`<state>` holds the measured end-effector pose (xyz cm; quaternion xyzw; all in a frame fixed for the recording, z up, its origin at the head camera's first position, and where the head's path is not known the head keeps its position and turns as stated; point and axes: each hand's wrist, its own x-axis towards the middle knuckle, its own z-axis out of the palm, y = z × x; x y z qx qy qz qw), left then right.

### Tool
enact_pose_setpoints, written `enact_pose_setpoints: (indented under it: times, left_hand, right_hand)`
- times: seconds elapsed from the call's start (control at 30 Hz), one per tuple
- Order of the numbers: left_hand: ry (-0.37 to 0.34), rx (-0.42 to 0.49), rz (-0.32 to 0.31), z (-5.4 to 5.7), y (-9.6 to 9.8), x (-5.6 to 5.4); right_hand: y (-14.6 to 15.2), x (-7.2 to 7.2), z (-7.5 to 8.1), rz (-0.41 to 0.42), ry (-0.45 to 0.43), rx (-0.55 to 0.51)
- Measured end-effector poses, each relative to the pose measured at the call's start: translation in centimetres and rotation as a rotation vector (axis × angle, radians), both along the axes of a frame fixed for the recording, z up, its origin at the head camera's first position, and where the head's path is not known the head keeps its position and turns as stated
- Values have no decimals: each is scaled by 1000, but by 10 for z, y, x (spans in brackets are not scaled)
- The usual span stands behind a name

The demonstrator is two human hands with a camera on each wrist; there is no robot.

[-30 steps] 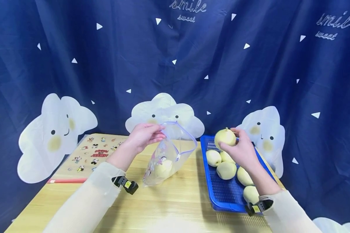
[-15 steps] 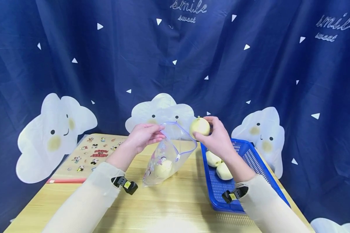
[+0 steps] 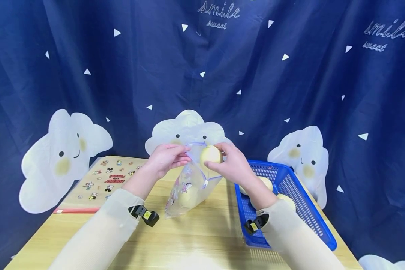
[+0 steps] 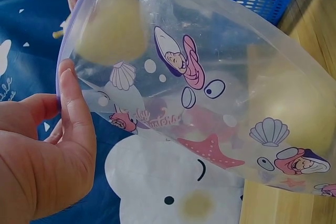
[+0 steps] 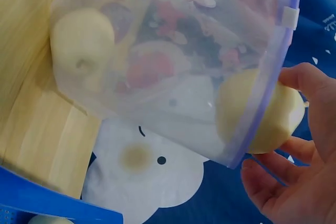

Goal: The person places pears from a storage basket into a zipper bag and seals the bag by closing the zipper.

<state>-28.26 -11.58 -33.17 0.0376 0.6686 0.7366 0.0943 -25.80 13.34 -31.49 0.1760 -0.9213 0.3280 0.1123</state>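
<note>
Left hand (image 3: 167, 159) fingers pinch bag (image 3: 202, 193) rim; right hand (image 3: 233, 163) fingers grasp fruit (image 3: 210, 155), partly inside bag. Basket (image 3: 296, 189) near worktop's (image 3: 175, 240) right edge.

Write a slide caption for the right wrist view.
Right hand holds a round yellow fruit partway into a purple-edged clear plastic bag; another fruit lies inside.
</note>
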Motion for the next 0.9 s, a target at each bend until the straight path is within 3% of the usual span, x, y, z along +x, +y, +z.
enact_pose_setpoints:
  times: [0.27, 0.53, 0.77, 0.9]
  left_hand:
    - [-3, -7, 5, 4, 4, 2]
    - [23, -5, 6, 11, 5, 4]
    - [28, 14, 8, 16, 4, 5]
    - [41, 26, -3, 16, 5, 6]
  right_hand:
    - [-10, -10, -6, -22, 44, 192]
    - [-12, -7, -1, -45, 15, 301]
    - [-4, 1, 8, -57, -106, 307]
    - [10, 10, 18, -67, -112, 244]
